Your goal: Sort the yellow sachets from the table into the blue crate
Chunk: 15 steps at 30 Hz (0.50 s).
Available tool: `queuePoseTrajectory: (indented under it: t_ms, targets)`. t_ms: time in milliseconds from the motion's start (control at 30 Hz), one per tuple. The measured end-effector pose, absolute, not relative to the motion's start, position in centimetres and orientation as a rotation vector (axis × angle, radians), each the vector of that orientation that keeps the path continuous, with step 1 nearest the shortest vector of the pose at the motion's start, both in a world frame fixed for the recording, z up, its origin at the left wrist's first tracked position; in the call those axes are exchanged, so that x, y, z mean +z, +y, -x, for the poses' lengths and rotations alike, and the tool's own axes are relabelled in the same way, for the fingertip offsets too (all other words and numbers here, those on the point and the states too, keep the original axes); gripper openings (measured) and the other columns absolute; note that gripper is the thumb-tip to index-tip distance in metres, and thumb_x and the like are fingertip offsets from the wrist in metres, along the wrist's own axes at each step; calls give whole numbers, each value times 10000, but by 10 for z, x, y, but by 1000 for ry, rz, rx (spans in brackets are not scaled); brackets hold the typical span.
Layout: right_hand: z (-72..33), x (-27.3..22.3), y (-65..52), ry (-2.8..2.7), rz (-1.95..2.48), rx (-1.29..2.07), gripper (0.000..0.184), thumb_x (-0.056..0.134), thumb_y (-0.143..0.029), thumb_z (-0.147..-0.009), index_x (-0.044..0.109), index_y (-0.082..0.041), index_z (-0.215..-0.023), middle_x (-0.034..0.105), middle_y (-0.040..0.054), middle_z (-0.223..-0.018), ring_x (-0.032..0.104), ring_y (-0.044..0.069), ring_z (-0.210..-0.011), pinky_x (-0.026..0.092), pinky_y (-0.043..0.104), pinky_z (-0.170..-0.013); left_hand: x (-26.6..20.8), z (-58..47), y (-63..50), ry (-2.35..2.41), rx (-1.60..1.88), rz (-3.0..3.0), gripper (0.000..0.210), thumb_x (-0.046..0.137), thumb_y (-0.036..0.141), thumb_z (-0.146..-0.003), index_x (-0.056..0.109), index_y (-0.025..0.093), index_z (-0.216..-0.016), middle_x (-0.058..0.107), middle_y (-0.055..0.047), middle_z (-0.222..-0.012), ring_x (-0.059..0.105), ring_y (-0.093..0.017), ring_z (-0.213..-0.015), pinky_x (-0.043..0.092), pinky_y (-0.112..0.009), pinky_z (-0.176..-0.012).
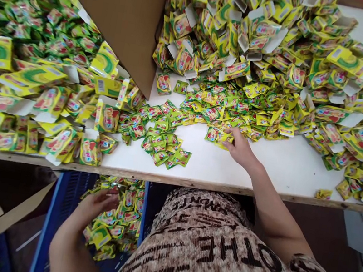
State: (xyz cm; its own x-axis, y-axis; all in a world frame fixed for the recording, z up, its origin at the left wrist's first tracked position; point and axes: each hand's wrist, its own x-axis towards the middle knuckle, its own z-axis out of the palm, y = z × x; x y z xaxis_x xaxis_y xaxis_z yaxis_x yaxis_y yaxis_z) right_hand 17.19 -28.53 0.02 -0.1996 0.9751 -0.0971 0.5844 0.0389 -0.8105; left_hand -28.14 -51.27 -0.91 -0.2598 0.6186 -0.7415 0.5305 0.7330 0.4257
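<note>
The right hand [239, 150] pinches sachets [214, 135] on the table [197, 168], apparently to keep them bunched, while the left hand [96, 205], loosely open, hovers below the table's front edge over a crate [51, 214].

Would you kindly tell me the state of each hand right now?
Left hand: partly open above the packets in the blue crate; no held item visible.
Right hand: fingers at yellow-green sachets; whether gripped cannot be told.
</note>
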Motion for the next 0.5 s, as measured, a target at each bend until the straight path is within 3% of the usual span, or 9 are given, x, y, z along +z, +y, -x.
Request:
queuePoseTrajectory:
  t_ms: [133, 200, 267, 333, 400, 500]
  targets:
    - [-163, 13, -271, -1670, 1492, 1330, 411, 692, -326, -776, 672, -212, -1171, 673, -2, -791, 450, 88, -487, 438, 261, -499, 46, 206, -451, 1527, 425, -1099, 418, 739, 531, -750, 756, 213, -1021, 774, -80, -966, 719, -267, -894, 582, -392, -858]
    - [-161, 14, -276, -1550, 1369, 1550, 422, 754, -361, -729, 715, -209, -1120, 711, 31, -939, 488, 77, -522, 474, 258, -507, 51, 162, -413, 1414, 603, -1239, 338, 716, 473, -792, 769, 213, -1001, 770, -81, -990, 712, -246, -920, 572, -368, -880]
    - [-162, 11, -284, -1461, 1267, 1752, 548, 842, -341, -618, 716, -218, -1136, 711, 52, -1074, 584, 100, -621, 543, 286, -602, 39, 126, -377, 1355, 700, -1305, 276, 716, 424, -791, 775, 198, -939, 770, -83, -947, 707, -224, -885, 570, -347, -850]
    - [-165, 8, -290, -1394, 1279, 1840, 601, 852, -349, -590, 704, -218, -1157, 720, 43, -953, 633, 138, -660, 573, 331, -657, 23, 102, -346, 1339, 762, -1319, 228, 723, 385, -774, 767, 181, -868, 765, -78, -871, 699, -203, -810, 566, -328, -786]
    - [-168, 3, -291, -1423, 1362, 1720, 436, 790, -412, -665, 740, -204, -1045, 677, 30, -798, 639, 172, -687, 564, 345, -642, 10, 89, -317, 1340, 825, -1319, 202, 719, 358, -765, 753, 171, -833, 753, -68, -814, 684, -186, -757, 550, -311, -733]
    - [-167, -4, -280, -1699, 1422, 1292, 211, 733, -408, -735, 748, -200, -767, 631, 52, -835, 606, 199, -808, 521, 337, -672, 4, 86, -269, 1399, 937, -1341, 190, 695, 333, -766, 739, 158, -823, 733, -56, -771, 654, -170, -715, 518, -291, -687]
